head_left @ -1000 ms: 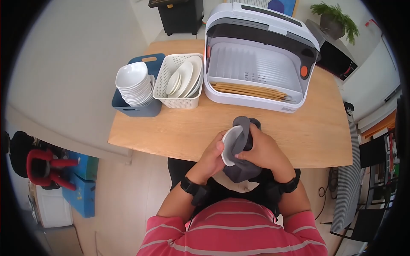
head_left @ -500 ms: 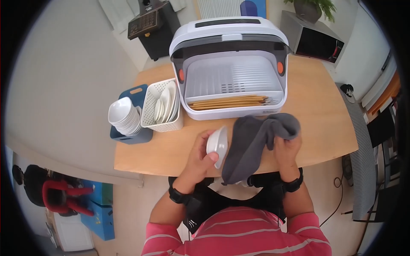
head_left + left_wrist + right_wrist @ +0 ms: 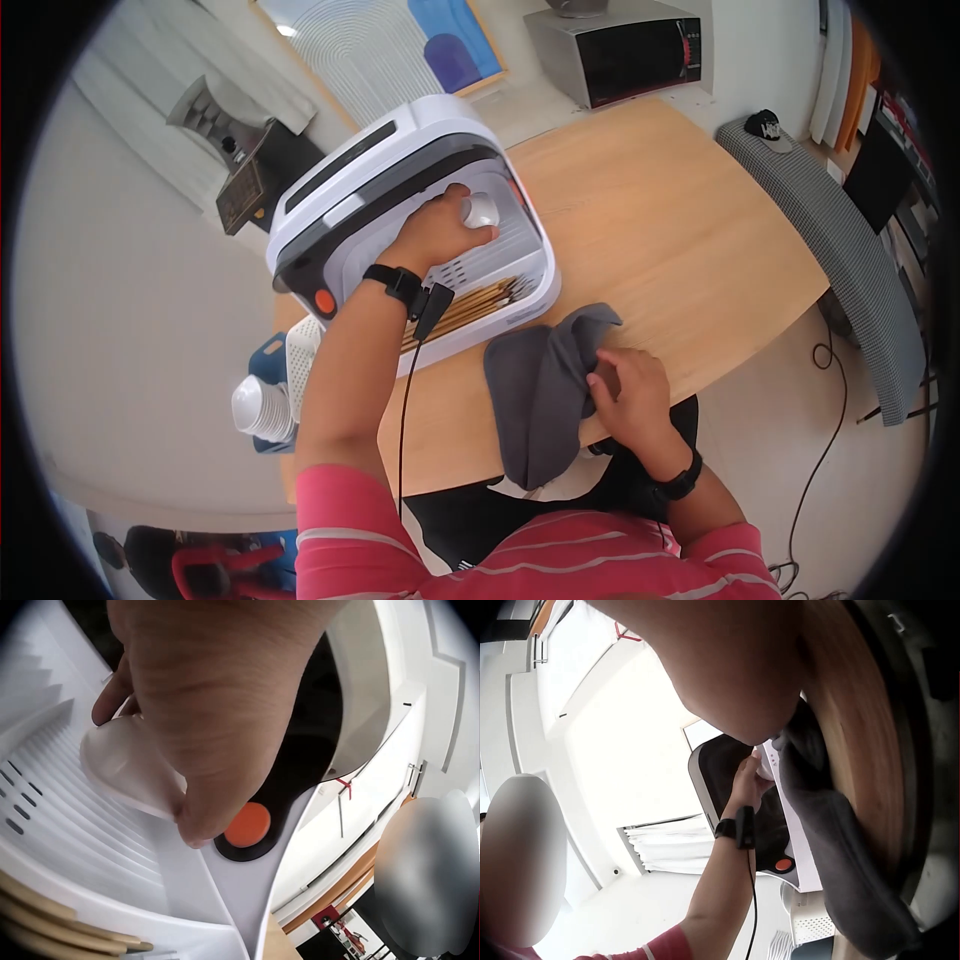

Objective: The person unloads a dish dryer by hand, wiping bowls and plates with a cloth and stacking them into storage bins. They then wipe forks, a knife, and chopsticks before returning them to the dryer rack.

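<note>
judged step: placing the white bowl (image 3: 482,211) inside the dish cabinet (image 3: 545,290); left hand (image 3: 440,232), half closed, grips it. right hand (image 3: 636,398) at grey cloth (image 3: 535,400) in front of cabinet, pinching or not: cannot tell. next move likely calls for seating the bowl, then letting go

Head view: bright, even light; source can't be told. Black vignette at corners; bench (image 3: 840,265) bows with lens distortion. Small glint on picture (image 3: 385,60). Left wrist: soft sheen on bowl (image 3: 124,765); blurred oval (image 3: 427,877) at right. Right wrist: wall (image 3: 630,742) nearly blown out; right hand (image 3: 731,667) and cloth (image 3: 840,847) dim, soft.
</note>
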The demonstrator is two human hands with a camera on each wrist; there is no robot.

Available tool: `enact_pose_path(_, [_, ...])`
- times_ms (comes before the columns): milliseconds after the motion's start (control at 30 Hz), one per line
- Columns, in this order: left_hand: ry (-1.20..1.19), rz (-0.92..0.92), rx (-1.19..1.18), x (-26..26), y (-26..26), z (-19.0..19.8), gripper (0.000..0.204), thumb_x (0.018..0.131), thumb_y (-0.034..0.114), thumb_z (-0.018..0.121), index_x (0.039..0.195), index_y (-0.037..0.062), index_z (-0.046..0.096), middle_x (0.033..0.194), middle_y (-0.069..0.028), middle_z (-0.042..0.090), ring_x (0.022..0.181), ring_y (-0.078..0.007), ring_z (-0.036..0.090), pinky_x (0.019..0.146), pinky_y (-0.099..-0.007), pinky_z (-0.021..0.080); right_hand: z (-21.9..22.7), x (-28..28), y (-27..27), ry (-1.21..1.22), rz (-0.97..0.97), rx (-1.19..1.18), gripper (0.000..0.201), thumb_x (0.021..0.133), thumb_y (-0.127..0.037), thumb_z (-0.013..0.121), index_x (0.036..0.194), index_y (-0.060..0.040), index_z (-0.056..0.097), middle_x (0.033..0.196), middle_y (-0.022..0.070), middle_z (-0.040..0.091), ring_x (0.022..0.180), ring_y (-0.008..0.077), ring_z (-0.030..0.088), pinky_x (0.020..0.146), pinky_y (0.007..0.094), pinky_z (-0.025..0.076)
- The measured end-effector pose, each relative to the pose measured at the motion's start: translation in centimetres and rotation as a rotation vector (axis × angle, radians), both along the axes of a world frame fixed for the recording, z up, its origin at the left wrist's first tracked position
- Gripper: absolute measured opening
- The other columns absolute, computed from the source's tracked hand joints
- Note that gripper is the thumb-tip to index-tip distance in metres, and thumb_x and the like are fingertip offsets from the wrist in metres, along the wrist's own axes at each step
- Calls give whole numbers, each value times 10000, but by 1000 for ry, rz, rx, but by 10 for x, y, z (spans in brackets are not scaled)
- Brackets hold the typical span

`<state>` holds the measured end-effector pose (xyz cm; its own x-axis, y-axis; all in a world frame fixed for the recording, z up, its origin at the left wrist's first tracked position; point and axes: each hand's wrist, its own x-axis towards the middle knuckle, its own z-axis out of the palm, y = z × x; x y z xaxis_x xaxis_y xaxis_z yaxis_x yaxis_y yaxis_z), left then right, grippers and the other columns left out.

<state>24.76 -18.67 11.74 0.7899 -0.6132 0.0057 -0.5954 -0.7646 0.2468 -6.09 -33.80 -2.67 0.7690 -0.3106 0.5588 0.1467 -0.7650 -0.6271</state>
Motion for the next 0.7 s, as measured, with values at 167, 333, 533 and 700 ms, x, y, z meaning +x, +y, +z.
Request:
enact_pose_path(167, [41,-39,186,38,-33,-24,915,746,556,792,1420,-3,527,1274,-277,663,1226,-396,628,1048,-415,475,4,2,-3,37,74,26,204,804,-143,776,989,-87,710,892,80,681,846,317,641,768,446,458])
enact_pose_path(333, [-56,-92,306,55,-43,-43,897,758,544,769,1400,-35,530,1290,-255,642,1207,-374,628,1026,-412,492,5,3,-5,37,102,64,177,794,-151,785,950,-104,719,882,60,678,849,294,635,767,430,455])
enact_pose_path(533, [-46,-39,245,58,-42,-50,840,766,545,789,1444,108,555,1444,-207,552,1307,-369,560,1078,-457,466,6,4,-6,38,134,72,169,789,-152,789,940,-112,721,880,43,682,846,281,637,768,423,456])
enact_pose_path(700, [-72,7,218,38,-41,-36,761,818,524,760,1436,123,567,1487,-153,537,1363,-355,519,1096,-473,454,7,3,-5,46,116,67,151,786,-148,789,915,-110,721,868,51,692,835,283,645,766,426,462])
